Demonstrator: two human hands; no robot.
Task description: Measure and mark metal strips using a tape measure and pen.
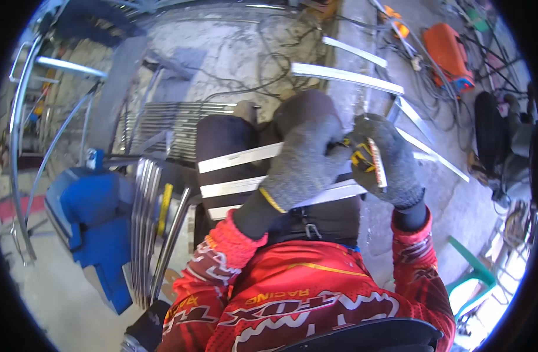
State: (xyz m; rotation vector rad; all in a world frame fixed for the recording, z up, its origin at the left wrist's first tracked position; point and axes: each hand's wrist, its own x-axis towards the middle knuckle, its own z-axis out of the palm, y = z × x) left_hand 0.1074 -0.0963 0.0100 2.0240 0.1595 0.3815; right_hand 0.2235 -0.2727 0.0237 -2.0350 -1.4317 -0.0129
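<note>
Grey work gloves cover both of my hands over my lap. My right hand is closed around a yellow and black tape measure; a white strip with red marks shows against its palm side. My left hand is just left of it, fingers drawn together, with its fingertips by the tape measure. What those fingers pinch, if anything, is hidden. Flat silvery metal strips lie across my dark-trousered thighs, partly beneath my left hand and forearm.
More cut metal strips lie ahead and right. A bundle of metal tubes leans beside a blue plastic piece at left. An orange case stands far right among cables. Stacked metal rods lie ahead left.
</note>
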